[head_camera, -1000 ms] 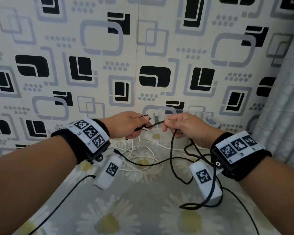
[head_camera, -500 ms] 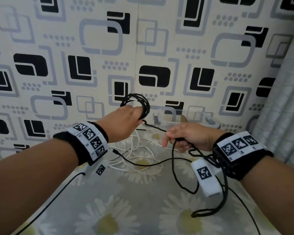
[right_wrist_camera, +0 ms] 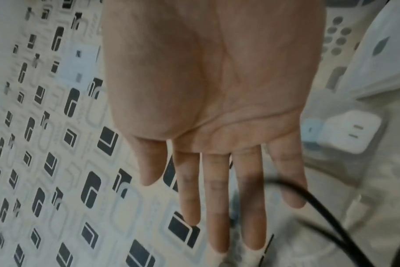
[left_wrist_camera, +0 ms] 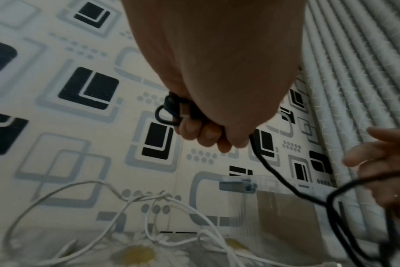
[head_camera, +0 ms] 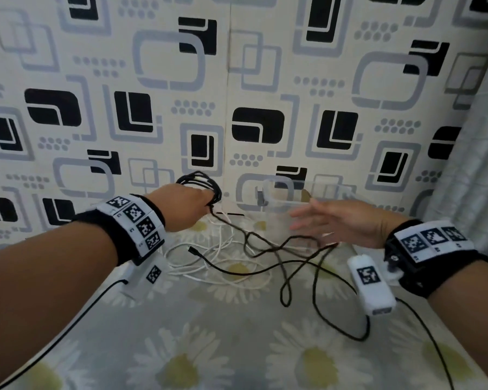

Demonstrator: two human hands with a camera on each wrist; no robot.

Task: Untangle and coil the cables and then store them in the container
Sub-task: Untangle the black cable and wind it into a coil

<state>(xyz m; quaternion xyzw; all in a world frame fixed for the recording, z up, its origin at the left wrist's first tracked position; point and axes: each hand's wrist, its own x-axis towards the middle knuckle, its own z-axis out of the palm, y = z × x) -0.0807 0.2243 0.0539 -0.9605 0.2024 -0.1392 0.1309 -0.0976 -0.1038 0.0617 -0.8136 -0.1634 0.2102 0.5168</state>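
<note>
Bare forearms, black wristbands (head_camera: 445, 266) with white coded markers

Between your left hand (head_camera: 185, 205) and right hand (head_camera: 341, 220) the black cable (head_camera: 265, 250) hangs in slack loops across the gap, so any straight reach there meets it. Below that, the white cable (head_camera: 223, 266) sprawls over the flowered cloth (head_camera: 237, 347) near the wall (head_camera: 237, 80). The clear container (head_camera: 302, 198) stands against the wall just beyond your right fingertips. To your right the curtain (head_camera: 473, 164) closes that side. The near cloth, toward you, lies open apart from one black loop.
</note>
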